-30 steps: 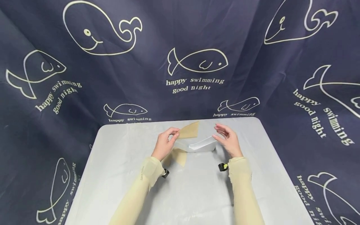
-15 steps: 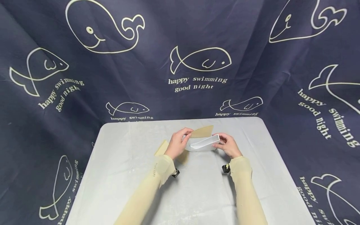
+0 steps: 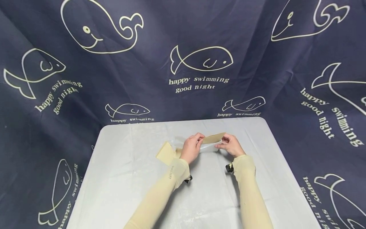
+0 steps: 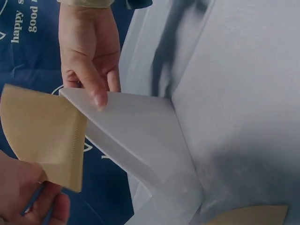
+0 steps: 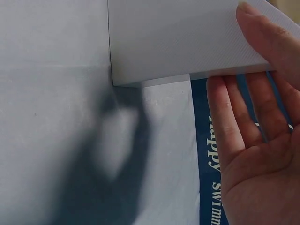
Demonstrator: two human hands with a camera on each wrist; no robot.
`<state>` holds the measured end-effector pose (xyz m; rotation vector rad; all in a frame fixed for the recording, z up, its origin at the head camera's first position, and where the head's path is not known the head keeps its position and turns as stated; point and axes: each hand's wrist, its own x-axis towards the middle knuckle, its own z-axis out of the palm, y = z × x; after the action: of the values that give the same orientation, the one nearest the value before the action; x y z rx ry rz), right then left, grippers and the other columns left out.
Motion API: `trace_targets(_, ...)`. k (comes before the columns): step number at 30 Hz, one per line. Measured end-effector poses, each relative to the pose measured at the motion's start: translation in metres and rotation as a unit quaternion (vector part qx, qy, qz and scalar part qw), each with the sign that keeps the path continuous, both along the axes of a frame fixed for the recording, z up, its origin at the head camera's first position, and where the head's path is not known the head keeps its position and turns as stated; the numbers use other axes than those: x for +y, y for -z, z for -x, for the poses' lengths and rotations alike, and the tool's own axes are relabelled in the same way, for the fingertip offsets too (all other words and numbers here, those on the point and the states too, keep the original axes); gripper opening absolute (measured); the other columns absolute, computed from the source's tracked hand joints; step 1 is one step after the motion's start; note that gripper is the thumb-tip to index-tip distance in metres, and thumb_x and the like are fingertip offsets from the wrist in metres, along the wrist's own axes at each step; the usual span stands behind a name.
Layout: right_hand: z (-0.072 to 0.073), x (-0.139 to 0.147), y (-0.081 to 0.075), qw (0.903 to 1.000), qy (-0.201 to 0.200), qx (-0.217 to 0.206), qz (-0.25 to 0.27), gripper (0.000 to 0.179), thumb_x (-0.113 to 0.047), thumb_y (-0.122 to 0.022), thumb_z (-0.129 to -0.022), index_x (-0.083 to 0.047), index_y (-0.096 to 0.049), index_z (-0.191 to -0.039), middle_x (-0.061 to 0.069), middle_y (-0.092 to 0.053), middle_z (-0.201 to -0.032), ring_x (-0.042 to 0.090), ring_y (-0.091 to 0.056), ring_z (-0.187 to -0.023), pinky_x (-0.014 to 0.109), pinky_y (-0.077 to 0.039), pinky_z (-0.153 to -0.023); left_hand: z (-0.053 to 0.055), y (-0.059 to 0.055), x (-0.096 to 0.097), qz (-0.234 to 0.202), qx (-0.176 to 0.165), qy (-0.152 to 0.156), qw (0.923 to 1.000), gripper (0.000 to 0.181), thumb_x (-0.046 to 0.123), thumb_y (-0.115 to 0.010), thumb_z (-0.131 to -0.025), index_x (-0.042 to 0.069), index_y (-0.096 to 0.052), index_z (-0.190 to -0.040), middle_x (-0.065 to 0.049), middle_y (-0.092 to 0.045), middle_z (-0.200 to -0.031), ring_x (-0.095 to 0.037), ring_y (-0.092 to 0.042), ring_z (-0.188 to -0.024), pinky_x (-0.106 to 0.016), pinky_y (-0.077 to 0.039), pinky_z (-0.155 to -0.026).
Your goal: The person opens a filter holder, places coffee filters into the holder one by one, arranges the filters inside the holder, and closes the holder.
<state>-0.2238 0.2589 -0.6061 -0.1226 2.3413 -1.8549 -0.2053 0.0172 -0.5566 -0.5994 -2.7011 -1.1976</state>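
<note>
Two arms in pale yellow sleeves [image 3: 155,200] reach from the near side toward the far part of the grey bench [image 3: 206,203]. The left hand [image 3: 191,148] bends inward, and its grip pinches a tan, fan-shaped paper [image 4: 44,136] with a crimped edge. The right hand [image 3: 233,147] has its thumb on one side of a white, slanted, open-topped holder [image 5: 173,42] and its fingers on the other, so its grip is together on the holder. In the head view, the left hand hides part of the holder, and in the left wrist view that hand is cut off. The paper is at the holder's open top, between the two hands; I cannot tell if any of it is inside. More tan paper [image 3: 166,153] lies on the bench, left of the holder.
</note>
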Motion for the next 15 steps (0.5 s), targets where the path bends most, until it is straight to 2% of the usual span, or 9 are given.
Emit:
trace_targets(3,0.000,0.000,0.000,1.0000,0.000,0.002,0.009,0.049,0.012,-0.083,-0.078,0.017,-0.061,-0.121,0.012,-0.076,-0.106,0.000,-0.071,-0.089,0.018,-0.059,-0.080,-0.002,0.005,0.002,0.025,0.000,0.000,0.9997,0.013,0.012,-0.061,-0.104,0.013,-0.069,-0.114,-0.002,-0.077,-0.101,-0.020,-0.071,-0.093,-0.035,-0.055,-0.085)
trace_targets(5,-0.001,0.000,0.001,0.9998,0.002,0.000,0.019,0.049,0.013,-0.082,-0.077,0.018,-0.060,-0.121,0.010,-0.076,-0.105,-0.001,-0.071,-0.088,0.018,-0.059,-0.079,-0.002,0.007,0.003,0.051,0.004,0.002,0.9987,0.012,0.011,-0.061,-0.104,0.012,-0.068,-0.114,-0.003,-0.077,-0.100,-0.020,-0.070,-0.091,-0.034,-0.056,-0.082)
trace_targets(9,-0.001,0.000,0.002,0.9997,-0.001,0.002,0.023,0.051,0.014,-0.082,-0.077,0.018,-0.060,-0.123,0.017,-0.075,-0.108,0.000,-0.072,-0.087,0.018,-0.059,-0.079,-0.003,0.013,0.005,0.112,0.010,0.009,0.9936,0.010,0.012,-0.062,-0.103,0.013,-0.066,-0.112,-0.004,-0.077,-0.100,-0.021,-0.071,-0.088,-0.034,-0.056,-0.080)
trace_targets(15,-0.002,0.001,0.000,0.9997,-0.006,-0.001,0.023,0.049,0.011,-0.083,-0.078,0.016,-0.061,-0.122,0.026,-0.073,-0.112,0.002,-0.073,-0.086,0.020,-0.059,-0.078,-0.002,0.018,0.012,0.181,0.010,0.006,0.9834,0.011,0.013,-0.062,-0.103,0.015,-0.066,-0.113,-0.003,-0.078,-0.097,-0.021,-0.071,-0.087,-0.034,-0.057,-0.079)
